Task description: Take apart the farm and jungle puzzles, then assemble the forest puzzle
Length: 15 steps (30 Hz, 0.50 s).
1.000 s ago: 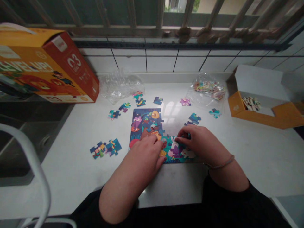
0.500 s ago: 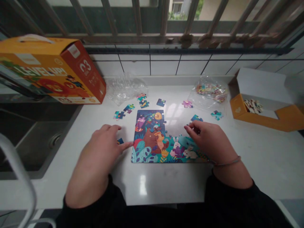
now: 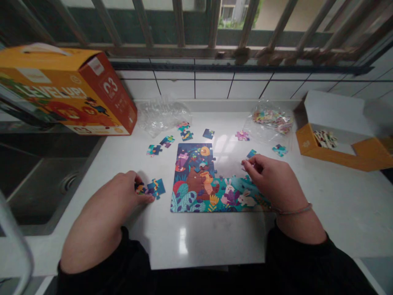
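A partly joined jigsaw puzzle (image 3: 192, 180) lies on the counter, with a bear, rabbits and plants pictured on it. Left of it, my left hand (image 3: 123, 190) curls its fingers and thumb around puzzle pieces; a dark blue piece (image 3: 157, 187) shows beyond the thumb. Whether these pieces are lifted I cannot tell. Over the puzzle's right part, my right hand (image 3: 270, 176) pinches a puzzle piece (image 3: 243, 162) between thumb and fingers, mostly hidden by them. Just behind that hand lies a blue piece (image 3: 252, 153).
Loose pieces lie behind the puzzle, among them a pink one (image 3: 242, 135) and a teal one (image 3: 279, 150). Clear plastic packaging (image 3: 162, 116), a bag of pieces (image 3: 273, 119), an open orange box (image 3: 316, 143) and a large orange carton (image 3: 67, 94) stand around. A sink (image 3: 52, 176) is left.
My left hand has drawn back leftward from the puzzle's edge and closed around pieces, baring more of the dark blue one. My right hand has shifted slightly right, still pinching.
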Tool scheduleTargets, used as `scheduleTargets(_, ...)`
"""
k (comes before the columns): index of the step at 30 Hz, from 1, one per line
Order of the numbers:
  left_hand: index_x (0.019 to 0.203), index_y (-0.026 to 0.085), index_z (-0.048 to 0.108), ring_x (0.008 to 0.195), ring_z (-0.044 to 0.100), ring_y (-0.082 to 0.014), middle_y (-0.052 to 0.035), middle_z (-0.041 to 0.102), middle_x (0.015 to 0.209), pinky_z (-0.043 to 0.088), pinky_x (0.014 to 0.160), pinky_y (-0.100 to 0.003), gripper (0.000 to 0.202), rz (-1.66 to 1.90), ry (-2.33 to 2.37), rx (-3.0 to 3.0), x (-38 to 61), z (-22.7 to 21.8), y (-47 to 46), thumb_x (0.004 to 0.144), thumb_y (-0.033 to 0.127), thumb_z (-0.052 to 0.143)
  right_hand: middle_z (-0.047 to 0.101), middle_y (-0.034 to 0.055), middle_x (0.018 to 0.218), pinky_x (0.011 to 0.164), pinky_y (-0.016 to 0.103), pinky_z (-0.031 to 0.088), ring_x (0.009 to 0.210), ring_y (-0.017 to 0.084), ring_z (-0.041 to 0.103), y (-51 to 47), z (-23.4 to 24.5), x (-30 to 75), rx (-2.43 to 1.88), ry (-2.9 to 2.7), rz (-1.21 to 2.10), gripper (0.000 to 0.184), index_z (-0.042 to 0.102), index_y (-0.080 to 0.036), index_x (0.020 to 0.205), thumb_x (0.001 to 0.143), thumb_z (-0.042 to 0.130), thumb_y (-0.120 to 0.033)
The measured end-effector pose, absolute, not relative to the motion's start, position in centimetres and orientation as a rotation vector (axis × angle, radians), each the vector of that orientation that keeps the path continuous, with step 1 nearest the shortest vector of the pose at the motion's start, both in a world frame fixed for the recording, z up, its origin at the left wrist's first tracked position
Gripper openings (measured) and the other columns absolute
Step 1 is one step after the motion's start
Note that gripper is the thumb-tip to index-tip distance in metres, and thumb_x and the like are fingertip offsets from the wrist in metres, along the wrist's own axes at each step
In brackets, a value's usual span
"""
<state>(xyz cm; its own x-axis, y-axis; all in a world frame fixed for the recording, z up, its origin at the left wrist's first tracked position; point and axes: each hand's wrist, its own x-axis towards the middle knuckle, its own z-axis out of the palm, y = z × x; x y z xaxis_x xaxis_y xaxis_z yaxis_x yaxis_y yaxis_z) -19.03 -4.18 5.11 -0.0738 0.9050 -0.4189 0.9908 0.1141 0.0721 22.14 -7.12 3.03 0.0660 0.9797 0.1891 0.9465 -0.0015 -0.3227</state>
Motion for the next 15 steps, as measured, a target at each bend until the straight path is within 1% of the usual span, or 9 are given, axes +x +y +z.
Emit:
scheduleTargets(4,0.105,0.021,0.072,0.103,0.078,-0.0396,-0.0150,0.080,0.107,0.058,0.087,-0.044,0.045,-0.277,2.042,1.824,-19.2,5.0,-3.9,0.072,0.044,0.092,0.070,0.0030,0.069,0.063,0.033,0.032,0.060,0.019,0.059,-7.1,2.9,22.2,-1.966,-1.912,0.134,0.037,0.069,-0.024,0.081,0.106,0.061,-0.050)
scheduleTargets(7,0.109,0.021,0.070,0.100,0.077,-0.0367,-0.0138,0.080,0.106,0.055,0.083,-0.042,0.045,-0.281,2.013,1.795,-19.2,4.9,-3.8,0.075,0.042,0.089,0.070,0.0030,0.069,0.064,0.033,0.032,0.061,0.019,0.058,-7.2,2.8,22.3,-1.951,-1.922,0.142,0.037,0.068,-0.024,0.081,0.107,0.061,-0.049)
scheduleTargets(10,0.110,0.023,0.071,0.096,0.077,-0.0340,-0.0096,0.080,0.102,0.054,0.081,-0.039,0.043,-0.280,1.986,1.793,-18.8,5.2,-3.5,0.074,0.040,0.087,0.070,0.0027,0.070,0.064,0.033,0.032,0.061,0.019,0.059,-7.1,2.8,22.3,-1.944,-1.926,0.164,0.036,0.069,-0.024,0.081,0.106,0.062,-0.048)
scheduleTargets(13,0.101,0.024,0.073,0.090,0.077,-0.0323,-0.0070,0.080,0.096,0.052,0.078,-0.038,0.036,-0.300,1.981,1.815,-18.3,5.7,-3.5,0.072,0.039,0.088,0.070,0.0025,0.070,0.064,0.033,0.033,0.062,0.020,0.060,-7.1,2.9,22.2,-1.936,-1.931,0.181,0.034,0.069,-0.024,0.081,0.106,0.064,-0.046)
scheduleTargets(15,0.091,0.024,0.072,0.081,0.074,-0.0302,-0.0054,0.078,0.087,0.049,0.074,-0.037,0.025,-0.297,1.985,1.841,-18.2,6.1,-3.8,0.076,0.038,0.086,0.071,0.0025,0.070,0.065,0.033,0.033,0.063,0.020,0.061,-7.1,2.9,22.2,-1.932,-1.934,0.192,0.034,0.069,-0.024,0.081,0.106,0.065,-0.046)
